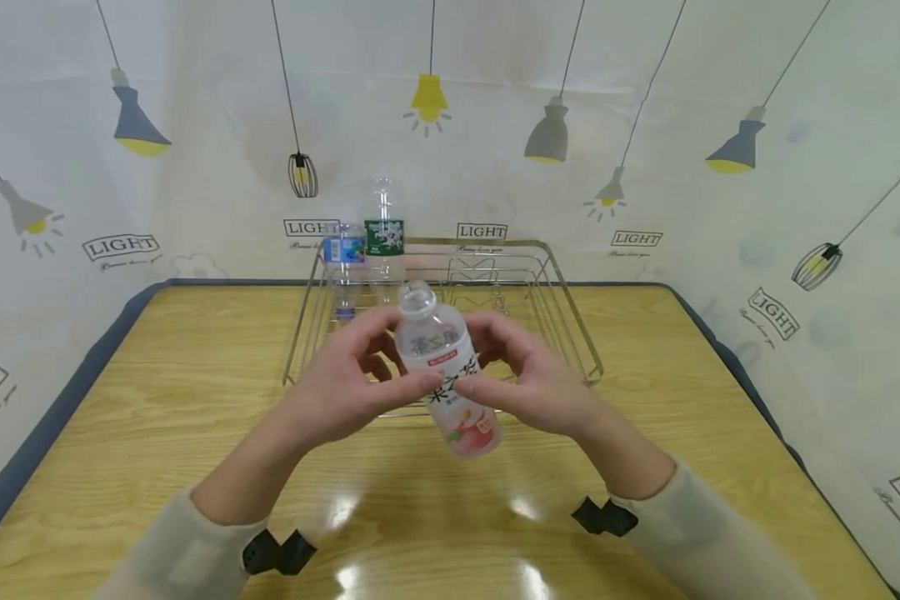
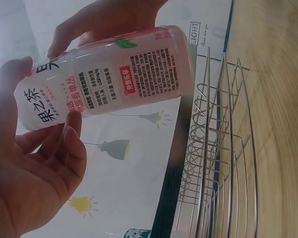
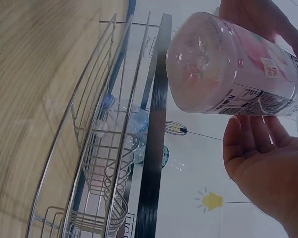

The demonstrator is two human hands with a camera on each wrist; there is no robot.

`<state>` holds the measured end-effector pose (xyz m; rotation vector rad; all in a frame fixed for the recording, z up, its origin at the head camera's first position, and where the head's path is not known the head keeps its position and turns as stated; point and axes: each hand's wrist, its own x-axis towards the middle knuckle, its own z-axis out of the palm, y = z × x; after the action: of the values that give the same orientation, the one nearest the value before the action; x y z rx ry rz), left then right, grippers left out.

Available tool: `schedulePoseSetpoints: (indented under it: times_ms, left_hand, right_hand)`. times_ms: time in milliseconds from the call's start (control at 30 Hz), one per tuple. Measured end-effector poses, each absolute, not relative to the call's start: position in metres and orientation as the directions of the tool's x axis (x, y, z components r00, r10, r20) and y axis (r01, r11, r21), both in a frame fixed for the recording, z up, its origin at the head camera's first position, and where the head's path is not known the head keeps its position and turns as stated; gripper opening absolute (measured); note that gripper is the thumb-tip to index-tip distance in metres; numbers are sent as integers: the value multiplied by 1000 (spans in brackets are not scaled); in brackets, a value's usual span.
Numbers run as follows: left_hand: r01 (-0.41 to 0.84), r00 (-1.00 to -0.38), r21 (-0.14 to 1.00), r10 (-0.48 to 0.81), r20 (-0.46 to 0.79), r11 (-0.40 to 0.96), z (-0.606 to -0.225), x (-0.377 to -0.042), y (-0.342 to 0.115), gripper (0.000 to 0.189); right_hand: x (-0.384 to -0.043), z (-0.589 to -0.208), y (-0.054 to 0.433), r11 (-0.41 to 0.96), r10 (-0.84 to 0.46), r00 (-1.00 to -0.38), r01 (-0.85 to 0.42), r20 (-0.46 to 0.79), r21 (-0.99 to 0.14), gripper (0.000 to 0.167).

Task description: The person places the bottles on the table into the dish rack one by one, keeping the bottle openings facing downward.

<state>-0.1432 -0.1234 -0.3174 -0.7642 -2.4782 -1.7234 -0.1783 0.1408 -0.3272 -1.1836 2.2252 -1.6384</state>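
A clear plastic drink bottle (image 1: pixel 450 392) with a white label, black characters and peach pictures is held up in both hands, tilted, its mouth uppermost and seemingly uncapped. My left hand (image 1: pixel 367 375) grips its left side, thumb across the label and fingers curled behind. From the other side my right hand (image 1: pixel 528 379) holds it the same way, the two thumbs nearly meeting on the front. In the left wrist view the small print on the bottle (image 2: pixel 109 74) shows between the hands. The right wrist view looks onto the bottle's base (image 3: pixel 196 64).
Behind the hands a wire rack (image 1: pixel 570 321) stands on the wooden table (image 1: pixel 217 350). At its left end two clear bottles stand upside down: a blue-labelled bottle (image 1: pixel 345 250) and a taller green-labelled bottle (image 1: pixel 385 237). A lamp-printed backdrop (image 1: pixel 495 50) surrounds the table.
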Motion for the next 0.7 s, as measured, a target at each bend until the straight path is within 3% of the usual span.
schedulePoseSetpoints:
  times_ms: [200, 433, 700]
  left_hand:
    - [399, -892, 890, 316, 322, 222, -318, -143, -127, 51]
    - [356, -902, 934, 250, 352, -30, -316, -144, -134, 56]
    - [345, -887, 923, 261, 381, -172, -317, -142, -140, 59]
  right_hand:
    - [-179, -331, 142, 146, -646, -705, -491, 293, -859, 61]
    - [-176, -337, 159, 137, -593, -769, -389, 239, -911, 70]
    - [-175, -345, 164, -32, -588, -795, -162, 150, -986, 68]
